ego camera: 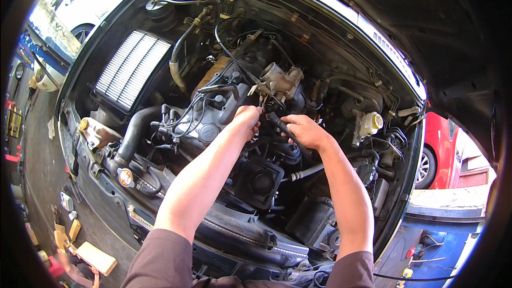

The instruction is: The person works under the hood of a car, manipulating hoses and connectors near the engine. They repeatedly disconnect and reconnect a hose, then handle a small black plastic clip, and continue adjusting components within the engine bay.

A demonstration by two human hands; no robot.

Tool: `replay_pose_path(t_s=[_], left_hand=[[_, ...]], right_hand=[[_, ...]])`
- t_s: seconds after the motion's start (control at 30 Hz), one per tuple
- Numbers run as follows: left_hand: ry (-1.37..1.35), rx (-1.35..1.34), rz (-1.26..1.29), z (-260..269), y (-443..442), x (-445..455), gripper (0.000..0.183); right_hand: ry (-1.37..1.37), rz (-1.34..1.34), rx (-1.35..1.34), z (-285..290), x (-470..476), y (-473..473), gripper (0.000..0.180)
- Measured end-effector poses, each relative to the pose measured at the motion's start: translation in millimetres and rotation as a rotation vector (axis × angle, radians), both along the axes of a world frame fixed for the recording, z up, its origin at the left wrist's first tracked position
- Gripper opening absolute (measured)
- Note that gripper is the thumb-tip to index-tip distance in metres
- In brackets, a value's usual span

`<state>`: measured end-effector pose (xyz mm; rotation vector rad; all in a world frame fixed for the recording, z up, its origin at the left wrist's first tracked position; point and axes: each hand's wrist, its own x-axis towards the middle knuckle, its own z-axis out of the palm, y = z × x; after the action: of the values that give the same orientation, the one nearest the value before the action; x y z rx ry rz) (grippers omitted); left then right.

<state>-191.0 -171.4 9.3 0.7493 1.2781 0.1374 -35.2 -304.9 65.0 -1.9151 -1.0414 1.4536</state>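
Both my arms reach over the front of an open engine bay. My left hand point(249, 120) has its fingers curled at a bundle of thin wires point(262, 101) beside the valve cover point(222, 114); its grip is partly hidden. Between thumb and fingers, my right hand point(304, 130) holds a black corrugated wiring conduit point(277, 122), which runs down past the palm. Just above both hands sits a metal throttle body point(278, 77) with its round mouth uncovered. A black cable point(234, 56) arcs down towards it. Left of my left hand is the oil filler cap point(208, 133).
A pleated air filter point(132, 70) lies at the left, above the radiator hose point(137, 130) and radiator cap point(125, 177). A fluid reservoir point(371, 124) stands at right. The raised hood point(436, 28) overhangs the upper right. Another person point(76, 270) is beside a cardboard box point(96, 257) at lower left.
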Motion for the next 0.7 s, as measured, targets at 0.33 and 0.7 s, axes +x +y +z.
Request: replay_pose_path(t_s=[0.33, 0.7], left_hand=[[-0.002, -0.011, -0.003, 0, -4, 0, 0.021], [-0.074, 0.032, 0.067, -15, -7, 2, 0.022]], right_hand=[[0.106, -0.005, 0.001, -2, 8, 5, 0.052], [-0.265, 0.126, 0.145, -18, 0, 13, 0.042]])
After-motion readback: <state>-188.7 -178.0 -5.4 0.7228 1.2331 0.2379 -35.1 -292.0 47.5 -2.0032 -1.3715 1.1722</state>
